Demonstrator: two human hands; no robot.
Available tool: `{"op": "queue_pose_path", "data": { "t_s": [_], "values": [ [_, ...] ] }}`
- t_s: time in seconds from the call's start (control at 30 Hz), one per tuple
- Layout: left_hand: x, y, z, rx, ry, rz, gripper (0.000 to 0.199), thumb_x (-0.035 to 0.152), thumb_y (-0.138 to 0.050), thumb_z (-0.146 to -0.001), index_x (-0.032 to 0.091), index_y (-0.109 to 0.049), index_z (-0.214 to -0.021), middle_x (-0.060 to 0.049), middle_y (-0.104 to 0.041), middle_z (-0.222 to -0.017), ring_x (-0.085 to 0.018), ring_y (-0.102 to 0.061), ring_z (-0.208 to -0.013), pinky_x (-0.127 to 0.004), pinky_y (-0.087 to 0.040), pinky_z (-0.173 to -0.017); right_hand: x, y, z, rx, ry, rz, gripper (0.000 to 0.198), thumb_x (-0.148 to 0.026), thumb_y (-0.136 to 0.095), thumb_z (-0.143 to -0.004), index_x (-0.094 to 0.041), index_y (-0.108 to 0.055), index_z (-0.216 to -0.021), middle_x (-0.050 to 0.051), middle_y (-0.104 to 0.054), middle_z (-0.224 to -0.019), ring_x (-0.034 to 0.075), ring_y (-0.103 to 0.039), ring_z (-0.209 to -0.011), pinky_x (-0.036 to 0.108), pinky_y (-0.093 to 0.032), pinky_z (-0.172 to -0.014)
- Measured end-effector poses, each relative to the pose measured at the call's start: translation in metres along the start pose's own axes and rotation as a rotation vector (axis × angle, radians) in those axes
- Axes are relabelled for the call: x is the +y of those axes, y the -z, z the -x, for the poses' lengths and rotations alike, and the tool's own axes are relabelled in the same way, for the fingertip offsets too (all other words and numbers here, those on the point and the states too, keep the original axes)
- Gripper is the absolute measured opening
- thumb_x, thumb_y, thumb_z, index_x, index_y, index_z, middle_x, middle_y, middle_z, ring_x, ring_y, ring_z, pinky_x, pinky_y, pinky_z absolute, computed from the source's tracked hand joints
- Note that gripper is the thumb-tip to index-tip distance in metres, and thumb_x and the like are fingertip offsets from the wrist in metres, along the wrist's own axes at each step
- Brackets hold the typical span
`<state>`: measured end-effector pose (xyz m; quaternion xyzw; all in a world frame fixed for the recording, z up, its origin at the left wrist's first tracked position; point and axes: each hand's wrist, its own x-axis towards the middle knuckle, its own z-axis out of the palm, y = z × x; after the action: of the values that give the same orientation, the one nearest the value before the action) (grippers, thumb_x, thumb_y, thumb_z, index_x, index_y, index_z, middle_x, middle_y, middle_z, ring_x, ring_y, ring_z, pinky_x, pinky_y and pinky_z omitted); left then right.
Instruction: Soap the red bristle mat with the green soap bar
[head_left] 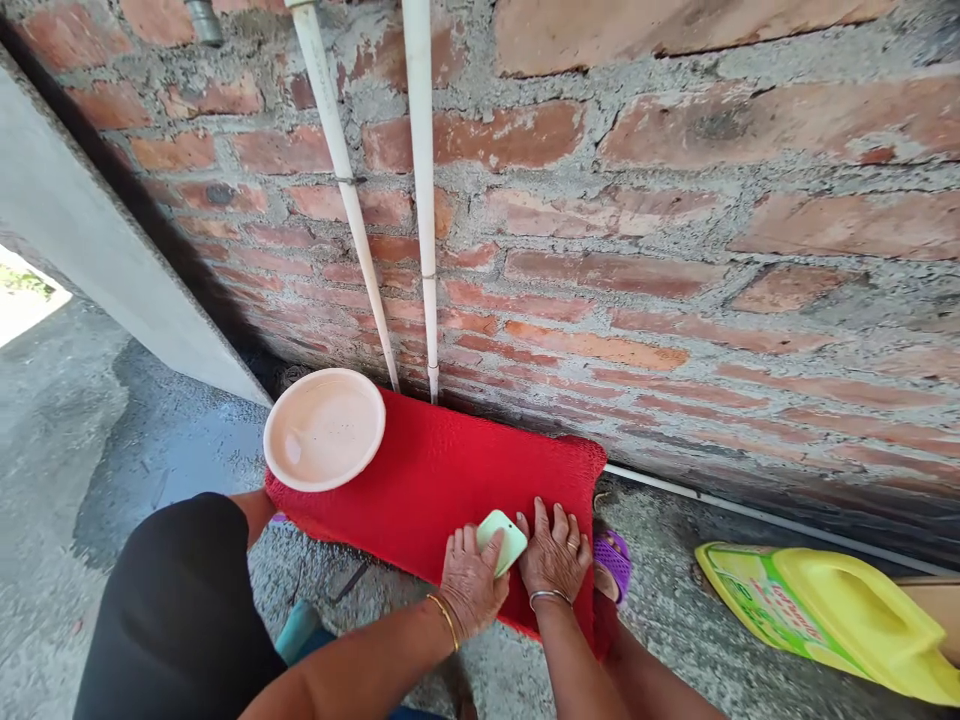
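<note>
A red cloth (442, 470) with a rough, towel-like texture lies spread over a low, flat support. Near its front edge my left hand (472, 590) grips a pale green scrub brush (501, 540), a rounded piece with a small hole at one end; its underside is hidden. My right hand (555, 552), fingers apart, rests flat on the cloth just right of the brush. On the cloth's far left end stands a pale pink basin (326, 430) with water in it.
A brick wall (600, 230) rises behind the cloth, with two white pipes (422, 200) running down it. At the right lies a yellow jug (840, 610) on the concrete floor (675, 640). A grey slab (112, 220) leans at the left. A purple shoe (615, 560) shows beside the cloth.
</note>
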<state>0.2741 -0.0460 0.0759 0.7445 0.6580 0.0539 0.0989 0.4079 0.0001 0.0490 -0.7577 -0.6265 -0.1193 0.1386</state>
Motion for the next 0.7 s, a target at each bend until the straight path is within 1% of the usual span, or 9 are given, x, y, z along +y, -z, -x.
{"op": "queue_pose_path", "data": {
  "t_s": [0.1, 0.2, 0.27, 0.3, 0.37, 0.5, 0.57, 0.63, 0.7],
  "values": [
    [-0.041, 0.021, 0.008, 0.057, 0.097, -0.033, 0.057, 0.040, -0.058, -0.082, 0.030, -0.048, -0.137, -0.011, -0.053, -0.119, -0.027, -0.048, -0.106, -0.042, -0.041, -0.094, -0.001, -0.001, 0.000, -0.005, -0.016, -0.005, 0.050, -0.045, -0.037, -0.093, -0.015, -0.065, -0.120, 0.017, -0.057, -0.127, 0.032, -0.043, -0.122, 0.051, -0.030, -0.100],
    [-0.107, 0.053, 0.007, 0.109, 0.329, -0.108, 0.050, 0.035, -0.054, -0.085, 0.026, -0.052, -0.134, -0.011, -0.055, -0.109, -0.024, -0.050, -0.095, -0.039, -0.044, -0.086, -0.002, -0.001, 0.000, 0.020, -0.011, -0.019, 0.051, -0.046, -0.037, -0.093, -0.014, -0.066, -0.119, 0.018, -0.058, -0.125, 0.032, -0.043, -0.121, 0.051, -0.029, -0.100],
    [-0.132, 0.063, 0.006, 0.143, 0.466, -0.153, 0.049, 0.033, -0.051, -0.087, 0.022, -0.052, -0.134, -0.011, -0.055, -0.104, -0.024, -0.051, -0.092, -0.037, -0.044, -0.082, -0.003, -0.001, 0.000, 0.025, -0.011, -0.023, 0.052, -0.046, -0.036, -0.092, -0.014, -0.067, -0.118, 0.018, -0.058, -0.125, 0.032, -0.043, -0.121, 0.050, -0.029, -0.100],
    [-0.134, 0.063, 0.006, 0.144, 0.504, -0.167, 0.049, 0.033, -0.051, -0.087, 0.021, -0.051, -0.134, -0.011, -0.055, -0.102, -0.024, -0.051, -0.090, -0.037, -0.044, -0.081, -0.003, -0.001, 0.000, 0.021, -0.015, -0.023, 0.051, -0.046, -0.037, -0.092, -0.014, -0.067, -0.118, 0.018, -0.058, -0.125, 0.033, -0.043, -0.121, 0.050, -0.029, -0.100],
    [-0.116, 0.051, 0.011, 0.112, 0.488, -0.170, 0.051, 0.034, -0.053, -0.085, 0.022, -0.050, -0.135, -0.011, -0.055, -0.102, -0.024, -0.051, -0.090, -0.038, -0.044, -0.081, -0.002, -0.001, 0.000, 0.004, -0.024, -0.025, 0.050, -0.045, -0.037, -0.092, -0.014, -0.066, -0.119, 0.018, -0.058, -0.126, 0.033, -0.043, -0.121, 0.051, -0.030, -0.099],
    [-0.041, 0.011, 0.032, -0.004, 0.138, -0.078, 0.058, 0.038, -0.060, -0.080, 0.031, -0.049, -0.137, -0.011, -0.053, -0.120, -0.027, -0.049, -0.105, -0.043, -0.041, -0.092, -0.002, -0.001, 0.000, 0.005, -0.023, -0.039, 0.048, -0.044, -0.041, -0.091, -0.014, -0.066, -0.119, 0.018, -0.057, -0.126, 0.033, -0.043, -0.121, 0.051, -0.031, -0.099],
    [-0.022, 0.001, 0.041, -0.034, 0.005, -0.016, 0.060, 0.042, -0.060, -0.080, 0.034, -0.046, -0.138, -0.010, -0.053, -0.124, -0.027, -0.047, -0.110, -0.044, -0.040, -0.095, -0.002, -0.001, 0.000, 0.015, -0.020, -0.031, 0.048, -0.044, -0.040, -0.091, -0.015, -0.066, -0.118, 0.017, -0.058, -0.125, 0.032, -0.044, -0.121, 0.051, -0.031, -0.099],
    [-0.032, 0.005, 0.045, -0.023, 0.010, -0.004, 0.060, 0.042, -0.059, -0.082, 0.035, -0.044, -0.140, -0.010, -0.053, -0.123, -0.027, -0.047, -0.110, -0.044, -0.040, -0.096, -0.002, -0.001, 0.000, 0.018, -0.018, -0.017, 0.048, -0.045, -0.040, -0.091, -0.015, -0.067, -0.118, 0.017, -0.058, -0.125, 0.032, -0.044, -0.121, 0.050, -0.031, -0.099],
    [-0.070, 0.023, 0.044, 0.015, 0.133, -0.047, 0.058, 0.038, -0.058, -0.082, 0.034, -0.046, -0.138, -0.010, -0.055, -0.118, -0.026, -0.049, -0.105, -0.043, -0.041, -0.094, -0.003, 0.000, 0.000, 0.019, -0.014, -0.008, 0.049, -0.045, -0.040, -0.092, -0.014, -0.067, -0.118, 0.017, -0.058, -0.125, 0.033, -0.044, -0.120, 0.050, -0.031, -0.099]
  ]
}}
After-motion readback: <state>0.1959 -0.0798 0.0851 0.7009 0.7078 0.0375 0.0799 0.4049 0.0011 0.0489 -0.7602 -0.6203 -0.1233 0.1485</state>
